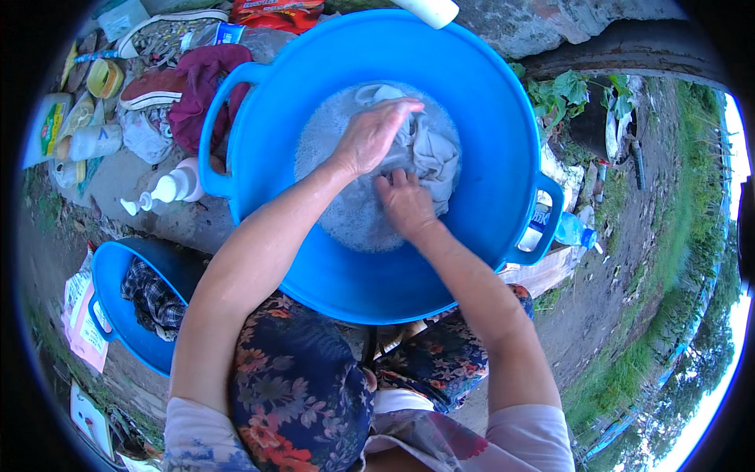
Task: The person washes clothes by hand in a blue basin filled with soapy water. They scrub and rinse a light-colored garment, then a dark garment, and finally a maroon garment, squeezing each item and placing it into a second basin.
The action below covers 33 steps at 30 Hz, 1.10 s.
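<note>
Blue plastic formed the big tub [480,102] where the washing was well under way: suds covered the water at its middle, and a pale grey cloth [429,145] lay soaked and bunched toward the tub's far side. The left hand [371,134] was clamped over the cloth's upper folds, fingers curled into the fabric, while the right hand [405,203] pressed down on its near edge, fingers bent and gripping it against the tub's floor. Judging by the foam and the wet cloth, scrubbing was in progress; rinsing and wringing looked not yet done. More seemed left: a checked garment [151,293] sat dry in a smaller blue tub [118,334] by the left knee, and a maroon cloth [200,86] lay beyond the big tub's left handle, near a white pump bottle [169,189].
</note>
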### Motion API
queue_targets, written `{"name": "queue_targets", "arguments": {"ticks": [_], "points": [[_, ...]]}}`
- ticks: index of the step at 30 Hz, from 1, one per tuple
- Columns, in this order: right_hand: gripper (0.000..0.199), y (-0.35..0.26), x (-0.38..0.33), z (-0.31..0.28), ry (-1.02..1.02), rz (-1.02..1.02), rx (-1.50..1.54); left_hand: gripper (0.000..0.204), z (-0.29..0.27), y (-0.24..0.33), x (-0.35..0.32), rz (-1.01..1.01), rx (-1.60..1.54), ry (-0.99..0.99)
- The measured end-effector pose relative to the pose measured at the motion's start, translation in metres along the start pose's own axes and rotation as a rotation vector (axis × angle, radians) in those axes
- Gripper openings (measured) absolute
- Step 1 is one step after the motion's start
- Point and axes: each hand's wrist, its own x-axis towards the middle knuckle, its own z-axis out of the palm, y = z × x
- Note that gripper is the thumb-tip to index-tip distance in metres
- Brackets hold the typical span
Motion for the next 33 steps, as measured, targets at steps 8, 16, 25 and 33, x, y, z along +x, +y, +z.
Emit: {"name": "queue_targets", "arguments": {"ticks": [8,16,25,33], "points": [[0.03,0.074,0.015,-0.095,0.126,-0.057,1.414,0.081,-0.015,-0.004,-0.016,-0.626,0.058,-0.538],[0.036,0.033,0.067,-0.019,0.443,0.571,0.389,0.105,0.005,-0.005,-0.059,-0.469,0.889,-0.288],[0.026,-0.065,0.044,0.008,0.685,-0.029,0.525,0.079,-0.002,-0.072,-0.078,-0.345,1.202,-0.46],[0.02,0.044,0.11,0.008,0.545,0.392,1.05,0.082,0.0,-0.029,-0.055,-0.494,0.933,-0.453]]}}
